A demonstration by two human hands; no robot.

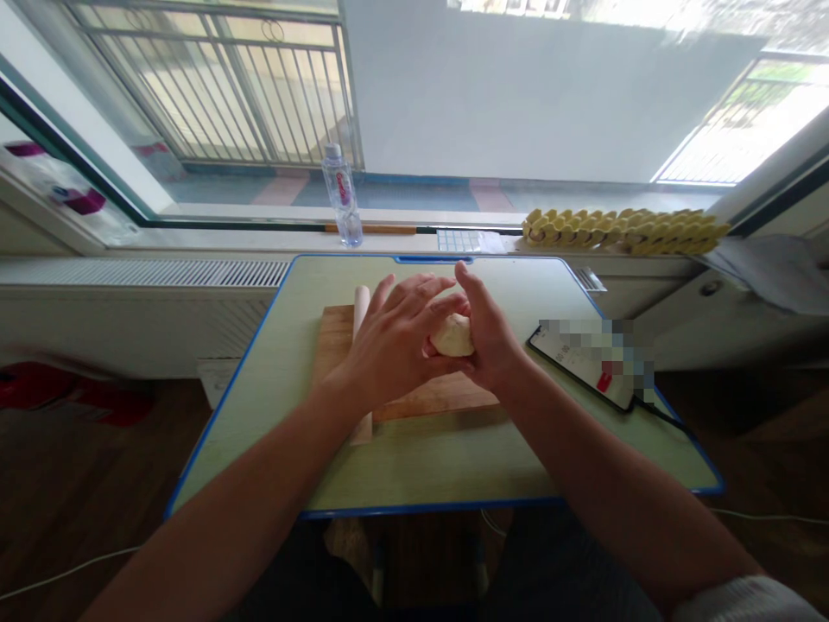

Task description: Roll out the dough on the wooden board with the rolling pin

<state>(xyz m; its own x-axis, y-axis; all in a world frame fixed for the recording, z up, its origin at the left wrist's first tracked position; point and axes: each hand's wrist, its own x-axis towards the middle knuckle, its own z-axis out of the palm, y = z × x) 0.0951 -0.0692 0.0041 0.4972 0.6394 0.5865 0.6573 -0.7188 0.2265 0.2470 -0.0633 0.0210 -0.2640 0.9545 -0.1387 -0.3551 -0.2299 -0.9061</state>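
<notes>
A pale lump of dough (453, 335) is cupped between my two hands, above a wooden cutting board (427, 399). My left hand (405, 333) curves over its left side, with the fingers bent across the top. From the right, my right hand (493, 337) presses against the dough, its thumb pointing up. Part of the dough is hidden behind the fingers. A wooden rolling pin (361, 302) lies lengthwise on the left part of the board, partly covered by my left hand and wrist.
The board rests on a small light-green desk (272, 415) with a blue edge. At its right lies a phone (570, 358) with a black cable. On the windowsill behind stand a plastic bottle (342, 199) and a yellow bumpy object (622, 231). A radiator (161, 272) is at the left.
</notes>
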